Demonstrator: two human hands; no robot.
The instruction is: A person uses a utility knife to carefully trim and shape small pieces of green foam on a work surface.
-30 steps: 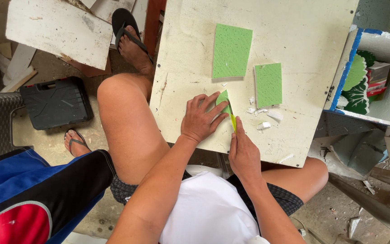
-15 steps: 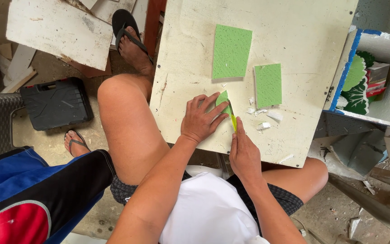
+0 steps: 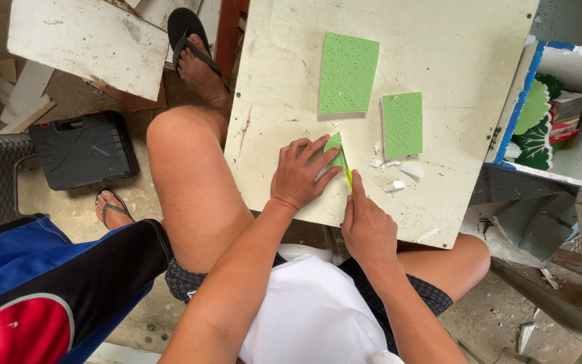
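From the head camera I see nothing moved since half a second ago. My left hand (image 3: 301, 174) lies flat, fingers spread, pressing a small green foam piece (image 3: 335, 143) onto the scuffed white board (image 3: 439, 40). My right hand (image 3: 366, 226) is curled closed around a thin yellow-green cutter (image 3: 347, 174), blade at that piece's edge. I count three green pieces: one large rectangular sheet (image 3: 347, 74), one smaller sheet (image 3: 402, 125), and the pinned one.

A red-and-green box (image 3: 566, 116) sits inside the right-hand shelf (image 3: 577, 168).
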